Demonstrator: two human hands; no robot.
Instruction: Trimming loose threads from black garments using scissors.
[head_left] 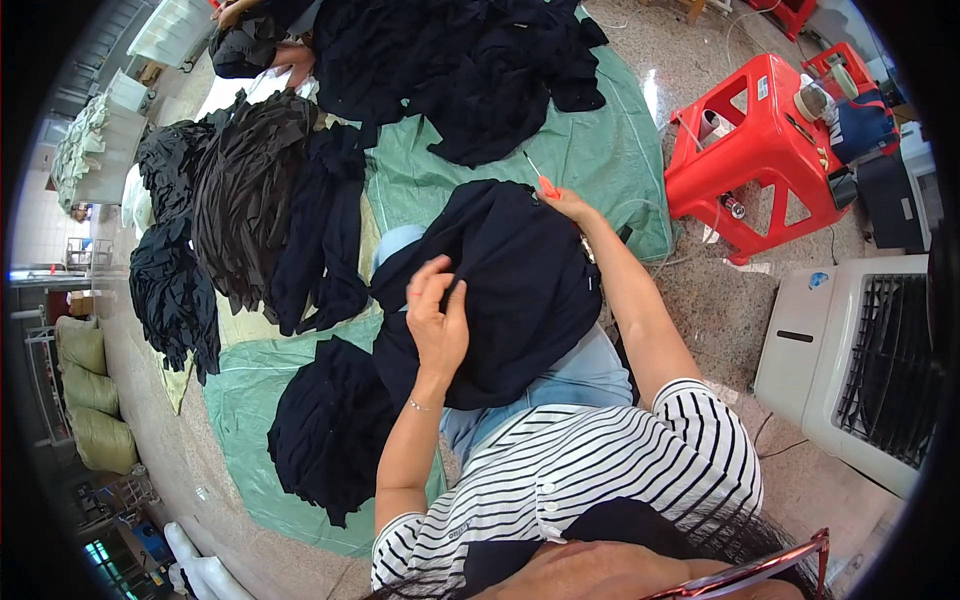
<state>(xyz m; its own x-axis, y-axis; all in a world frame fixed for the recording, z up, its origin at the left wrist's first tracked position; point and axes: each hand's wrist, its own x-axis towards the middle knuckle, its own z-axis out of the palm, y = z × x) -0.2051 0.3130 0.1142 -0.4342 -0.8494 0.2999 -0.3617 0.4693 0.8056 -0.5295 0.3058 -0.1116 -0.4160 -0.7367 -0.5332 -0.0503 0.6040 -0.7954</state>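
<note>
A dark navy garment [520, 300] lies bunched across my lap, over light blue jeans. My left hand [437, 318] is over its left part, fingers apart and slightly bent, and I see nothing held in it. At the garment's far right edge, my right hand [568, 204] is closed around a small tool with an orange handle [548, 187]. The tool's thin metal end points away from me, toward the green sheet; its exact kind is too small to tell.
Navy garments [470, 70] lie heaped on a green sheet [610, 150]; another navy pile [330, 430] is at my left. Grey garments [250, 200] are stacked beyond it, near another person's arm [292, 62]. A red stool [750, 150] and a white air cooler [830, 350] stand at right.
</note>
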